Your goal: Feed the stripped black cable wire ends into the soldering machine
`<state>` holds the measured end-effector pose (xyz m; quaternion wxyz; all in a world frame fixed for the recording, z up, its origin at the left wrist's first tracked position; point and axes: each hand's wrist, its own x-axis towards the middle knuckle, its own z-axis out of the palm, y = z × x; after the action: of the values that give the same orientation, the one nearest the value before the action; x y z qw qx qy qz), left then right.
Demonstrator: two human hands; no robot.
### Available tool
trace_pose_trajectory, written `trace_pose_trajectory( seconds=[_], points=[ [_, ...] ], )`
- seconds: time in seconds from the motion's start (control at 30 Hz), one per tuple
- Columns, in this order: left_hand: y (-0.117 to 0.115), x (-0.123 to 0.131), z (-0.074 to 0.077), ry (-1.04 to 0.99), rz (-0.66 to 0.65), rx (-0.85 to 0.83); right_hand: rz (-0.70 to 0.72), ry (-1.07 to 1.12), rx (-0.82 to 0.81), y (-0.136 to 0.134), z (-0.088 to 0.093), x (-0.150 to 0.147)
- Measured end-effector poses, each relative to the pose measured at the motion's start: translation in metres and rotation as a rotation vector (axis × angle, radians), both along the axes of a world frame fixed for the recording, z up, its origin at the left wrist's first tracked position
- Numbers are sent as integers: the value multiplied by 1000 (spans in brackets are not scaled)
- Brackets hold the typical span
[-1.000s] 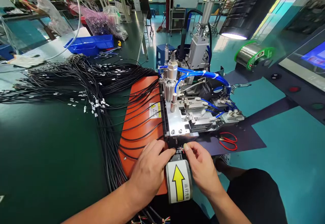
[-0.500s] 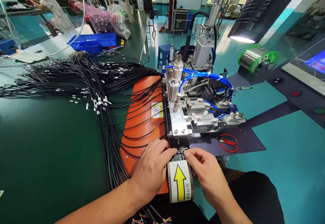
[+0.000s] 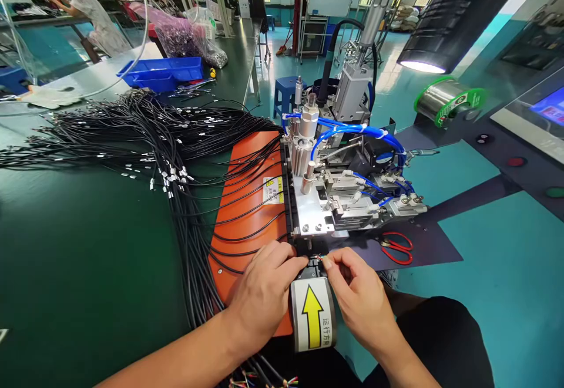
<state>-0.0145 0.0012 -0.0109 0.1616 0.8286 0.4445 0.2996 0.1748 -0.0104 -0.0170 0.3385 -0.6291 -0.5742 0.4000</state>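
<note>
A: "While clamped in fingers (image 3: 328, 263) of right hand (image 3: 359, 291), beside black fixture (image 3: 312, 270), expect what from coloured wires (image 3: 319, 257)?"
B: "Probably light, soft, easily frayed. Hold near ends. Unable to judge grip of left hand (image 3: 267, 285)."

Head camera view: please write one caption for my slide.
Right hand pinching thin coloured wires, left hand opposite, black cables crossing an orange plate.

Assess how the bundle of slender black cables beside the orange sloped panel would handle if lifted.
The black cables would probably sag, since their strands curve loosely. They may fan apart: no tie shows around the bundle. Strands might snag where they cross on the dark green tabletop.
</note>
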Motion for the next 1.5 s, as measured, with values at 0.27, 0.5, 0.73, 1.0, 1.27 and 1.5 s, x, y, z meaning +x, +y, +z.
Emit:
trace_pose_trajectory(
  seconds=[0.27,0.5,0.73,1.0,1.27,1.5],
  points=[
    [-1,0,-2,-20,2,12,-27,-24,99,-1,-2,7],
    [-1,0,-2,-9,2,7,77,-81,295,6,7,1],
    [-1,1,0,-13,3,25,47,-43,198,13,-2,2],
    [0,0,-1,-5,-4,18,-9,87,-63,16,-6,0],
    [0,0,0,-4,-18,26,-52,352,-272,15,-10,7],
    [0,0,2,-1,0,24,20,376,-299,14,-8,11]
  ],
)
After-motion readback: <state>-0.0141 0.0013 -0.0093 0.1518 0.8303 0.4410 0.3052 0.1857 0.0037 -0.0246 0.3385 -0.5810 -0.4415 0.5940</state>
